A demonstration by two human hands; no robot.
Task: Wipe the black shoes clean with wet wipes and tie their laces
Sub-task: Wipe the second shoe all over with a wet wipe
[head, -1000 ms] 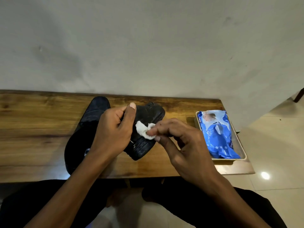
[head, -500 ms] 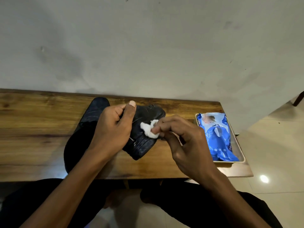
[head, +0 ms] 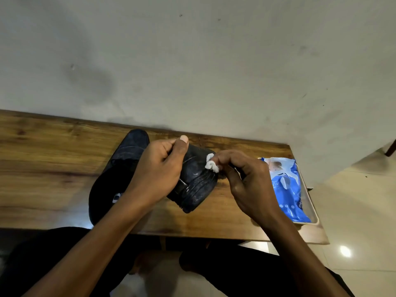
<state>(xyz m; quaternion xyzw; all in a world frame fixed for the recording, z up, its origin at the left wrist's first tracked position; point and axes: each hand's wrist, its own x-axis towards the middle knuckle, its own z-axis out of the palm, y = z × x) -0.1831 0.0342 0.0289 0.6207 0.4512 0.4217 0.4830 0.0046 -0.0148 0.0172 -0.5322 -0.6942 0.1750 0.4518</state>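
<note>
Two black shoes are on the wooden table (head: 53, 159). My left hand (head: 159, 170) grips the right-hand shoe (head: 197, 185), which is tipped on its side, thumb pointing up over it. My right hand (head: 244, 181) pinches a crumpled white wet wipe (head: 211, 165) and presses it against that shoe's upper edge. The other shoe (head: 120, 168) lies flat behind my left hand, toe toward the wall, partly hidden by my wrist. No laces are visible.
A blue pack of wet wipes (head: 287, 189) lies in a shallow metal tray (head: 308, 202) at the table's right end. A grey wall rises just behind the table. Tiled floor shows to the right, my dark-trousered legs below.
My right hand has slid the wipe up and to the right along the shoe, from its middle to its far upper edge. My left hand keeps the same grip.
</note>
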